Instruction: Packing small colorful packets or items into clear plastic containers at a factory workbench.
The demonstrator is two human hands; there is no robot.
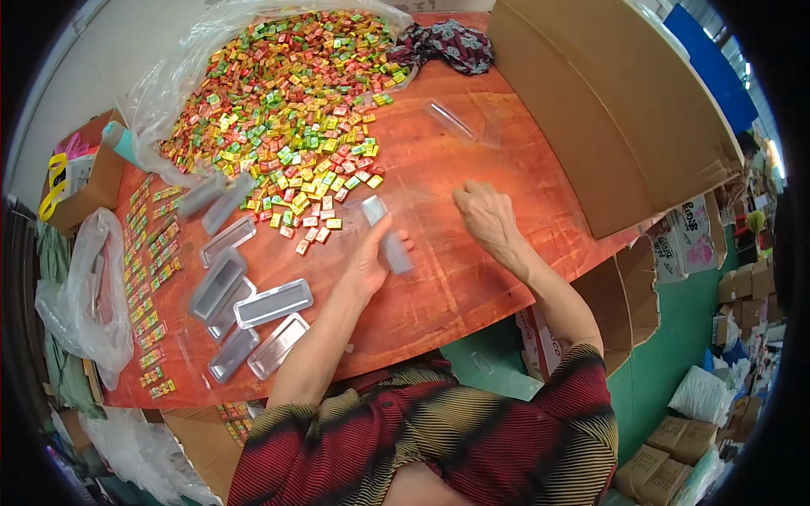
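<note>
So the person's left hand (368,266) is wrapped around a clear, long rectangular plastic case (394,251), thumb on one side and fingertips poking out on the other. The case is over the middle of the table, just below the near edge of the candy heap, slanting from upper left to lower right. The right hand (487,218) is off to the right, back up and fingers curled down over the reddish-orange table (430,308). Its fingertips are hidden, so can't tell how tight they close or if they're pinching anything.

The heap is a ton of small rectangular wrapped pieces in red, yellow, green and orange (291,118), piled on a sheet of clear crinkly plastic (164,97). Left of the hands there's a loose cluster of clear rectangular plastic trays (275,304), some overlapping. Past those, small multicoloured pieces sit in neat rows (145,308) along the table's left side, with a cloudy clear plastic bag (84,299) beside them. Up top there's a bunched dark patterned cloth (447,46), and a big brown cardboard box (612,110) stands along the right edge.
</note>
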